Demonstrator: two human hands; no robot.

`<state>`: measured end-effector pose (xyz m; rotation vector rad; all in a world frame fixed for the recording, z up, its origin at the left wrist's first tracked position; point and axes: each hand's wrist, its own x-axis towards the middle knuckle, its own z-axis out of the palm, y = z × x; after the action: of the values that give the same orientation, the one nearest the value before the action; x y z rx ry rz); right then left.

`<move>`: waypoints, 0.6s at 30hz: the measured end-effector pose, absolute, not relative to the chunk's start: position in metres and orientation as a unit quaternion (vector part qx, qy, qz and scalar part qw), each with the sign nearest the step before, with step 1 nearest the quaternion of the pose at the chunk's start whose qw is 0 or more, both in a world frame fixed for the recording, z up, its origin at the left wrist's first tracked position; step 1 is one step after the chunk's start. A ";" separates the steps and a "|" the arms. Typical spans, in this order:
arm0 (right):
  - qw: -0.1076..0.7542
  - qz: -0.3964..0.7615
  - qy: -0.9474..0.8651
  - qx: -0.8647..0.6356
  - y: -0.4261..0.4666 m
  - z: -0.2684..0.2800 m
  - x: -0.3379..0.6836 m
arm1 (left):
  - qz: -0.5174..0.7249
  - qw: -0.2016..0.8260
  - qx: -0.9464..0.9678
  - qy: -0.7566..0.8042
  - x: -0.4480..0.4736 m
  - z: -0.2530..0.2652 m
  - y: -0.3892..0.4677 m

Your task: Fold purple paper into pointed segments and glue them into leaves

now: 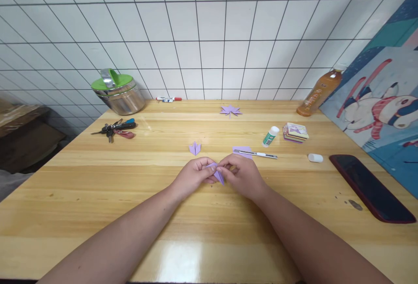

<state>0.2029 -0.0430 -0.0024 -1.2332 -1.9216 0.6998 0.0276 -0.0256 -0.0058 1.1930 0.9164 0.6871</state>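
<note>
Between my two hands is a small piece of folded purple paper (220,177), its pointed end turned toward me. My left hand (195,174) pinches it from the left, thumb on top. The fingertips of my right hand (242,174) grip its right edge; they hide part of the folds. Just beyond my left hand lies a folded purple paper piece (195,148) with several points. Past my right hand, a craft knife (257,153) rests across a flat purple paper sheet (242,149). Farther back sits a purple paper maple leaf (230,110).
To the right are an uncapped glue stick (270,136), its white cap (315,158), a stack of coloured paper (295,132), a phone (372,188) and a drink bottle (320,92). Keys (114,130), a green-lidded metal pot (119,92) and markers (169,99) lie left, near the tiled wall.
</note>
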 end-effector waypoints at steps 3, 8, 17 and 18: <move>0.391 0.353 -0.682 -0.508 -0.038 -0.008 0.201 | 0.297 0.664 0.560 0.398 0.028 -0.008 -0.026; 0.351 0.414 -0.655 -0.526 -0.035 -0.012 0.203 | 0.289 0.633 0.592 0.407 0.029 -0.007 -0.028; 0.338 0.411 -0.671 -0.516 -0.040 -0.007 0.201 | 0.281 0.455 0.704 0.468 0.027 -0.006 -0.029; 0.338 0.432 -0.654 -0.521 -0.040 -0.007 0.200 | 0.289 0.452 0.701 0.470 0.028 -0.005 -0.028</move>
<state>0.1995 -0.0400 -0.0072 -1.3565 -1.7037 1.1261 0.0277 -0.0284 -0.0048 1.7329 1.1601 0.7143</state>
